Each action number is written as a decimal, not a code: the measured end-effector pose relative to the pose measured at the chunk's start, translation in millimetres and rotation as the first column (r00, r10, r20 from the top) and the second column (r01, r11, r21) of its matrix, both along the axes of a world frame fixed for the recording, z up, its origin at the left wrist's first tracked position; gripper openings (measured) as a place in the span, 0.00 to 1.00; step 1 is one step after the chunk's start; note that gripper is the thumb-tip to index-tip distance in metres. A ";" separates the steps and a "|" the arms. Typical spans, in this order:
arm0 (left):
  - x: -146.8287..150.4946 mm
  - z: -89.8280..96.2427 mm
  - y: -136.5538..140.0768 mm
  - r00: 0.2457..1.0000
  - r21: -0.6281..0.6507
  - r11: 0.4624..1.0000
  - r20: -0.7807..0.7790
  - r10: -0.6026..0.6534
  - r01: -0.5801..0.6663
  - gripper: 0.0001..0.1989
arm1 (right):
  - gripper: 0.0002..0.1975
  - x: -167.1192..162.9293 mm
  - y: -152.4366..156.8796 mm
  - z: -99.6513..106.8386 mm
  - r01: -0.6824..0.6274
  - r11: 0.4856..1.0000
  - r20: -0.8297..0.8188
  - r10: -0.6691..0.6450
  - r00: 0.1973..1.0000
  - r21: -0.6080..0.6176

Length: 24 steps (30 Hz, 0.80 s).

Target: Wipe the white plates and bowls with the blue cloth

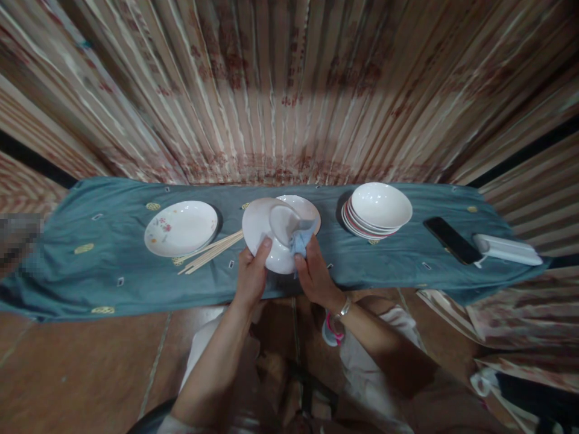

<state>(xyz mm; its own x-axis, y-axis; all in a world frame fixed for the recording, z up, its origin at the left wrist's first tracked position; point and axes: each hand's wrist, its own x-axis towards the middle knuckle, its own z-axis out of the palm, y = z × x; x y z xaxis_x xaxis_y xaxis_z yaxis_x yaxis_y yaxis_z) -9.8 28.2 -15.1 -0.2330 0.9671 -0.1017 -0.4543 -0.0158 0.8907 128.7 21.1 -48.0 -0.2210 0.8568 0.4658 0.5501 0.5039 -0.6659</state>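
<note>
Bare forearms [210,374] reach forward from the person's lap, over light-coloured trousers [375,361], with a silvery bracelet [346,305] around the right wrist. Left hand [253,271] grips the near left rim of a glossy white round bowl [256,226], its thumb on the outer surface; the bowl is tilted, underside and foot ring toward the camera, above the front edge of a table covered in teal patterned cloth [113,259]. Right hand [316,277] pinches a crumpled light-blue wiping cloth [301,240] against the bowl's right side. Partly hidden behind the bowl sits a white round dish [305,208]. Pale wooden chopsticks [211,254] lie to the left, beside a white oval plate with a floral print [187,229]. Right of the hands stand stacked white bowls [382,205], then a black phone [452,241] near a white elongated object [511,249]. Pleated, red-patterned beige curtains [289,90] hang behind.
</note>
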 end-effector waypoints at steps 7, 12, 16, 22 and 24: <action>1.0 -1.9 2.9 0.998 0.022 1.000 -0.059 -0.004 0.005 0.16 | 0.35 -13.5 -1.8 8.4 -0.099 0.980 0.167 0.069 0.984 0.175; 0.1 -6.3 4.0 0.983 0.008 1.000 -0.183 0.020 -0.019 0.17 | 0.38 -21.2 0.7 7.6 -0.140 0.958 0.257 0.073 0.964 0.252; -0.4 -4.5 5.3 0.966 0.055 0.998 -0.254 0.040 -0.026 0.17 | 0.35 -23.9 3.5 5.6 -0.126 0.950 0.271 0.046 0.961 0.285; 0.3 1.9 3.7 0.945 0.083 0.996 -0.321 0.065 -0.040 0.18 | 0.32 -23.5 5.1 2.8 -0.109 0.969 0.219 0.060 0.974 0.221; 1.7 4.5 2.2 0.953 0.078 0.997 -0.298 0.045 -0.023 0.18 | 0.32 -22.8 5.4 1.9 -0.101 0.973 0.203 0.058 0.977 0.207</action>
